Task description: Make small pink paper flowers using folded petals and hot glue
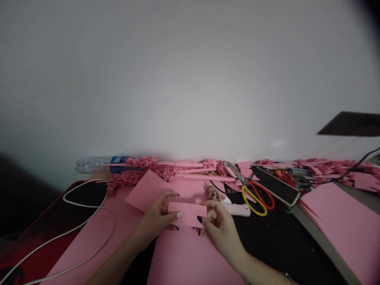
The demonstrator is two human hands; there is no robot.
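Note:
Between my hands a small rectangular piece of pink paper (187, 214) is held up above larger pink sheets. My left hand (161, 213) grips its left end, thumb across the front and fingers behind. On the right end, my right hand (216, 223) pinches the paper between thumb and fingers. A square pink sheet (148, 190) lies just beyond my left hand. Under the held piece a large pink sheet (181, 257) stretches toward me. Scissors with red and yellow handles (255, 198) and a pale pink tool (239, 209) lie right of my right hand.
Pink paper flowers (142, 162) and a clear bottle (95, 164) lie along the wall. A white cable (75, 228) loops at the left. To the right are a dark phone-like object (276, 185) and a stack of pink paper (347, 225).

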